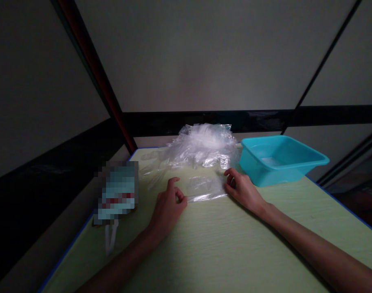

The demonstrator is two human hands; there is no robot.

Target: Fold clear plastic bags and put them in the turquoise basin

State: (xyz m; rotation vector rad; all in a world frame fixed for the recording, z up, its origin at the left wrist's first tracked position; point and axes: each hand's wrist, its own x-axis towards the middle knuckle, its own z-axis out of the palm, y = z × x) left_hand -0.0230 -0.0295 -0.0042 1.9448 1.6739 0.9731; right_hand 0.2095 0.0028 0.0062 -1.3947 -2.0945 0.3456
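Note:
A thin, clear plastic bag (205,187) lies flattened on the table, with a shiny folded edge along its near side. My left hand (170,203) is at its left end: the thumb and curled fingers pinch the near-left corner, while the index finger is raised and bent. At the opposite end, my right hand (241,189) has its fingers curled in and closed on the bag's right edge. Just beyond both hands, a loose heap of crumpled clear plastic bags (204,146) spreads across the back of the table.
A turquoise plastic basin (283,165) stands at the back right, close to my right hand. On the left edge sits a blurred-out item (118,191) with white strips (111,236) below it. The pale green table (210,252) has a blue edge and backs onto panelled walls.

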